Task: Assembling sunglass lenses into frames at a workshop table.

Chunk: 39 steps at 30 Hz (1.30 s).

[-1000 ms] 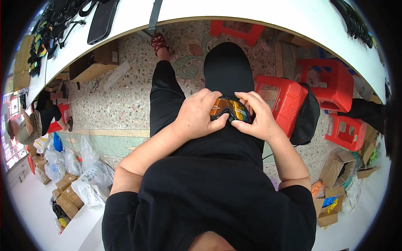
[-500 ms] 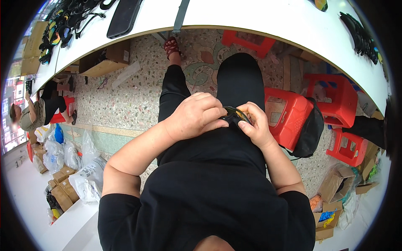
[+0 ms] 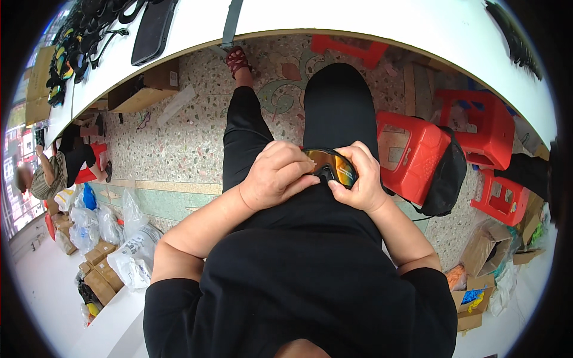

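Over my lap I hold a pair of wraparound sunglasses (image 3: 342,170) with a black frame and a mirrored orange-yellow lens. The lens faces up, and the dark nose piece shows at its lower middle. My left hand (image 3: 279,173) is closed on one end of the glasses, its fingers hiding that side. At the other end, my right hand (image 3: 360,176) grips the frame between thumb and fingers, the thumb near the lens's lower edge. Whether the temple arms are attached is hidden.
A white table (image 3: 274,17) curves across the far side. On its left lie a black phone (image 3: 153,31) and a pile of sunglasses (image 3: 74,51); black strips (image 3: 516,42) lie on its right. Red stools (image 3: 412,158) and a black bag (image 3: 447,173) are at my right. Another person (image 3: 51,173) sits far left.
The sunglasses have turned so that the mirrored lens now faces up, where before mostly the dark frame showed. Both hands still hold them. My view has shifted slightly.
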Each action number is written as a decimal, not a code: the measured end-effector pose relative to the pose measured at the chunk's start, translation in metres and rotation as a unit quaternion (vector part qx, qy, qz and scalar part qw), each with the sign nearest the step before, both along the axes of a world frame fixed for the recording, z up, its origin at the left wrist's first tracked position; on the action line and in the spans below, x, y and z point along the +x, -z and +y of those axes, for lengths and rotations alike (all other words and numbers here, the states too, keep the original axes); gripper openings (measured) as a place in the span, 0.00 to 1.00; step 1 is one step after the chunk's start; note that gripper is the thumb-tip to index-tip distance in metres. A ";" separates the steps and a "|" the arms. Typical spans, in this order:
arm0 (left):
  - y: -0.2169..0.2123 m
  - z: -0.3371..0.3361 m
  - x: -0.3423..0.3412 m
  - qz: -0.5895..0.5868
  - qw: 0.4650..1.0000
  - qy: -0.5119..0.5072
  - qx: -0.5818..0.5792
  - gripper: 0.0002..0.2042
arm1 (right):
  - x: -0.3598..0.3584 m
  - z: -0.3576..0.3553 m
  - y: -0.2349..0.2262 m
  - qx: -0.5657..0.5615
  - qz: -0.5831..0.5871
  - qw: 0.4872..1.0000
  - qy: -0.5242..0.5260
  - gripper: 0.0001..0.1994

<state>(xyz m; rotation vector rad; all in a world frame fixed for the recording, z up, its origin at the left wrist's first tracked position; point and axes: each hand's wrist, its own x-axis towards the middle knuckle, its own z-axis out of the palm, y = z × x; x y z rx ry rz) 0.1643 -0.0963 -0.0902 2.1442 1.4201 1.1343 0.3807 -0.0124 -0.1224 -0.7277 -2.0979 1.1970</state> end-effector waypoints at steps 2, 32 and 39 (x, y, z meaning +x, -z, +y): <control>0.000 0.002 -0.005 0.025 1.000 0.007 -0.012 0.20 | 0.000 0.005 -0.001 0.030 0.013 0.999 -0.002 0.26; 0.010 0.012 0.013 0.057 0.995 -0.052 -0.062 0.23 | 0.000 0.033 -0.018 0.000 -0.056 0.990 -0.130 0.32; 0.009 0.014 0.013 0.079 0.995 -0.048 -0.044 0.23 | 0.004 0.035 -0.017 -0.014 -0.083 0.987 -0.137 0.34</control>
